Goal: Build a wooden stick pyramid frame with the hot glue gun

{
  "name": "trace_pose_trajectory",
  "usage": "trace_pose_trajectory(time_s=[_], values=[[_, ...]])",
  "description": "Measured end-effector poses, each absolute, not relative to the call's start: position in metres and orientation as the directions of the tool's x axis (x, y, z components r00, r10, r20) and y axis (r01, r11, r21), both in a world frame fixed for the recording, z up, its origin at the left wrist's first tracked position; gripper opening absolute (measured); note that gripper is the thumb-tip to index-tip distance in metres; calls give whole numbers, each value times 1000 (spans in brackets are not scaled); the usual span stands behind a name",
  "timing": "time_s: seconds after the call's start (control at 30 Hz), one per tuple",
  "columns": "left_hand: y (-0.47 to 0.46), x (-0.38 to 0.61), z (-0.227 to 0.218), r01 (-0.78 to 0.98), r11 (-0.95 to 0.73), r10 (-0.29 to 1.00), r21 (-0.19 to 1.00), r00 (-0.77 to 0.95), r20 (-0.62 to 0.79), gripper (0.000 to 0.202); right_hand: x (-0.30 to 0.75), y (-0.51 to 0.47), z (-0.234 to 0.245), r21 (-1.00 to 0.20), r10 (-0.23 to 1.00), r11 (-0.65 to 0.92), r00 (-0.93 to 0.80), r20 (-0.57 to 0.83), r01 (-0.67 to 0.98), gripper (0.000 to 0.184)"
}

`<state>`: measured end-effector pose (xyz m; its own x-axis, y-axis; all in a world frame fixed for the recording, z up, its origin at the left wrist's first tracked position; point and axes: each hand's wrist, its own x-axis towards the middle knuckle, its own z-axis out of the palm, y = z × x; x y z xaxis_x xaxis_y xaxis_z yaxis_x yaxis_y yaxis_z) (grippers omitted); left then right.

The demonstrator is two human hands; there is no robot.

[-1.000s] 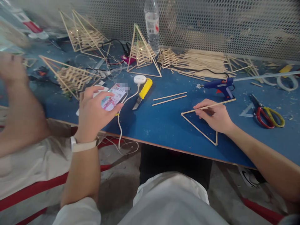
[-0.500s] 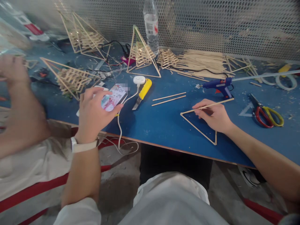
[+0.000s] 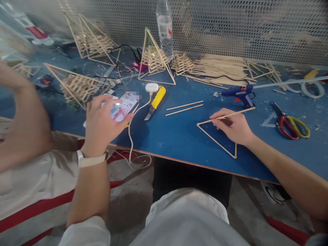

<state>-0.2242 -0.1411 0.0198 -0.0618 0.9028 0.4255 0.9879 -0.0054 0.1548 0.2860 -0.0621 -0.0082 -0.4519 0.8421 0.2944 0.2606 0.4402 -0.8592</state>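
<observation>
My left hand (image 3: 104, 118) is spread over a smartphone (image 3: 125, 106) lying on the blue table. A fingertip is at the lit screen, and the thumb stretches along the phone's lower right side. My right hand (image 3: 232, 124) pinches the upper stick of a triangular wooden stick frame (image 3: 216, 141), which rests on the table near the front edge. Two loose sticks (image 3: 184, 110) lie side by side between my hands. Just right of the phone is a yellow utility knife (image 3: 156, 100), its blade out. A blue glue gun (image 3: 238, 93) lies beyond my right hand.
Scissors (image 3: 292, 124) and a clear set square (image 3: 269, 119) lie at the right. Stick pyramids (image 3: 155, 61), a water bottle (image 3: 165, 30) and a stick pile (image 3: 220, 68) line the mesh panel. A white cable (image 3: 130, 136) hangs over the edge. Another person's arm (image 3: 25, 116) is at left.
The clock on the phone screen has gone from 14:01 to 14:02. The other person's arm at left has shifted up and left. My hands and the frame stay almost still.
</observation>
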Motion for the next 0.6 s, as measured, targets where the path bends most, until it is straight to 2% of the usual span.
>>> trace_pose_trajectory(time_s=[0.07, 0.13, 0.2, 0.27, 0.3, 0.4, 0.5, 0.6], values=[[-146, -213, 27, 979, -26, 880, 202, -74, 470, 49, 286, -61, -10, -853, 837, 453, -454, 307, 258, 19], [-151, -192, 37, 959, -84, 837, 270, -79, 542, 32, 286, -60, -11, -849, 831, 464, -455, 320, 252, 20], [-152, -161, 48, 926, -207, 825, 316, -8, 564, 17, 286, -59, -12, -847, 831, 467, -455, 321, 253, 21], [-145, -125, 59, 849, -382, 845, 366, 160, 511, 10, 285, -59, -13, -845, 832, 468, -453, 321, 260, 23], [-137, -106, 63, 802, -453, 854, 389, 265, 447, 13, 285, -59, -13, -842, 832, 470, -452, 323, 264, 23], [-96, -54, 73, 646, -625, 778, 438, 556, 291, 21, 285, -60, -12, -830, 823, 489, -456, 338, 269, 21], [-44, -16, 76, 497, -722, 632, 482, 758, 164, 18, 284, -61, -9, -822, 812, 507, -465, 354, 260, 19], [-7, -1, 69, 384, -720, 509, 578, 858, 65, 19, 282, -63, -5, -810, 803, 523, -471, 365, 263, 18]])
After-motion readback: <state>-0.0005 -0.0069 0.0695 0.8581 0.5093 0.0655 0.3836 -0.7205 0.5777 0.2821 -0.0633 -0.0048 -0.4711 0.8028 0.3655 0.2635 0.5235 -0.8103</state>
